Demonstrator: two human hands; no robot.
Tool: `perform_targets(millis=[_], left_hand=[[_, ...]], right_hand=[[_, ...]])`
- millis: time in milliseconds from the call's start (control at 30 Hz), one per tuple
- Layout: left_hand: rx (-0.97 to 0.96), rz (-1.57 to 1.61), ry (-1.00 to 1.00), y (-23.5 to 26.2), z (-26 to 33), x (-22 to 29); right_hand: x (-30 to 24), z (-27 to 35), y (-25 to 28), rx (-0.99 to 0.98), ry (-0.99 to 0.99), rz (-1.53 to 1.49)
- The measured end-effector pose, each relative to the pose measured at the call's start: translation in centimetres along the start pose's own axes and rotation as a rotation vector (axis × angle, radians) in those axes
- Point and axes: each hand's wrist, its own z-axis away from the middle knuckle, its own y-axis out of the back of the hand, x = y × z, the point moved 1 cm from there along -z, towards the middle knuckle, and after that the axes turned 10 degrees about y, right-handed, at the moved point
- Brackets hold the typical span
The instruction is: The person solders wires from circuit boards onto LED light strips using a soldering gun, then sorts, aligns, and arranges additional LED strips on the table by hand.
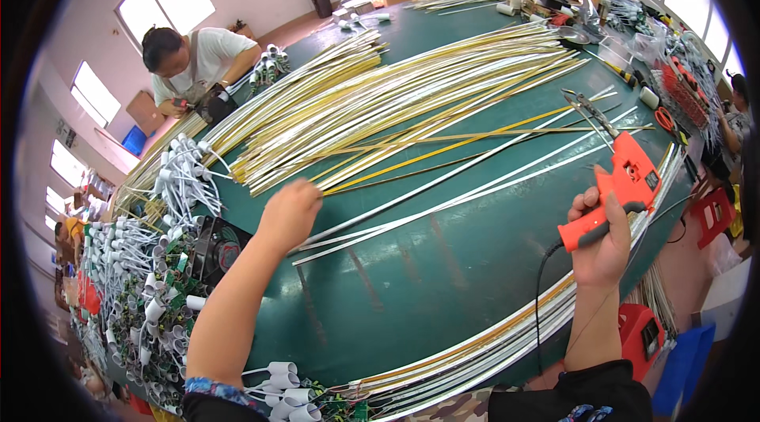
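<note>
My right hand [605, 252] is wrapped round the grip of a red-orange soldering gun [633, 172], whose metal front end points up and left above the table. A black cord [541, 287] runs down from the gun's rear. My left hand [290, 214] is over the near ends of some long thin strips [372, 176], its fingers curled downward. What those fingers hold, if anything, is hidden behind the hand. A few white strips [443, 204] lie apart, just right of my left wrist.
A big pile of white and yellow strips [412, 97] spans the green table [443, 264]. More strips [483, 343] lie along the near edge. White caps with wires and circuit boards [150, 303] heap up at left. Across the table, a person [198, 66] works; others are at far right.
</note>
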Motion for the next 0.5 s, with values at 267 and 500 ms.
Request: perform_targets(millis=[267, 500], left_hand=[[0.117, -0.391, -0.079, -3.1, -8.7, -2.1], [0.050, -0.448, -0.196, -2.3, -8.3, -1.3]], right_hand=[[0.4, -0.4, 0.6, -0.009, -0.009, 0.030], [0.4, -0.4, 0.1, -0.015, -0.018, 0.036]])
